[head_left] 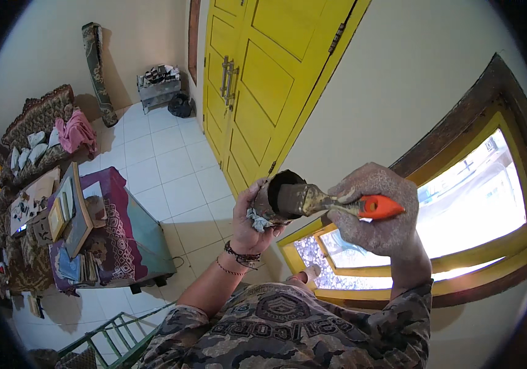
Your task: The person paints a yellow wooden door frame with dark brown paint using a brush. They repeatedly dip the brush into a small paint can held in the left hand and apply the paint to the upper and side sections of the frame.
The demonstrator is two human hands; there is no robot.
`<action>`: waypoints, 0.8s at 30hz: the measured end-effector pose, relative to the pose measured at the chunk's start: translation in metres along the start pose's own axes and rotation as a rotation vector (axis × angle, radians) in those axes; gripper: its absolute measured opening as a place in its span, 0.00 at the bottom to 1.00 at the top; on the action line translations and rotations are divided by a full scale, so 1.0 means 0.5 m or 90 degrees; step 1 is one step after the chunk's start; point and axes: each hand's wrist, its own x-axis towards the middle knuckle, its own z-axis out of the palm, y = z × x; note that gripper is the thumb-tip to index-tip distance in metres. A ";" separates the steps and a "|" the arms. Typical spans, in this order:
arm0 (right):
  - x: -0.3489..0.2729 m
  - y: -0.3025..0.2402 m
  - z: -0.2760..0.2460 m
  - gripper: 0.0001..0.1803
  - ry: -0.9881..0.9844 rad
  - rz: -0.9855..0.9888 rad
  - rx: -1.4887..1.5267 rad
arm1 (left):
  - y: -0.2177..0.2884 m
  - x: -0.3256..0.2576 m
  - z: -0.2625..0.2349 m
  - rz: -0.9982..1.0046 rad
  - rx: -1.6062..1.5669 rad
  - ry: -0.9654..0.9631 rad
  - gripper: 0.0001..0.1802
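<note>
Wrapped around a small, dark-stained can [262, 202], my left hand [248, 227] holds it up in front of my chest. A crumpled pale blue-white rag [257, 220] is pinched against the can's near side. My right hand [374, 184] is closed on a paintbrush [325, 202] with an orange-ended handle. The brush points left, its dark bristles at the can's open mouth. Inside, the can looks dark, and its contents cannot be made out. Pale dusty smears cover my right hand.
A yellow-framed window [438, 269] with brown outer trim is close on the right. Yellow double doors [263, 80] stand ahead. A green ladder [122, 335] is low at left. Beyond it, a cloth-covered cabinet [153, 246] bears picture frames [74, 212]. A patterned sofa [42, 114] stands farther left.
</note>
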 end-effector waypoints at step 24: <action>-0.083 0.033 0.021 0.17 0.106 -0.030 -0.115 | -0.016 0.026 -0.002 0.003 0.040 -0.021 0.25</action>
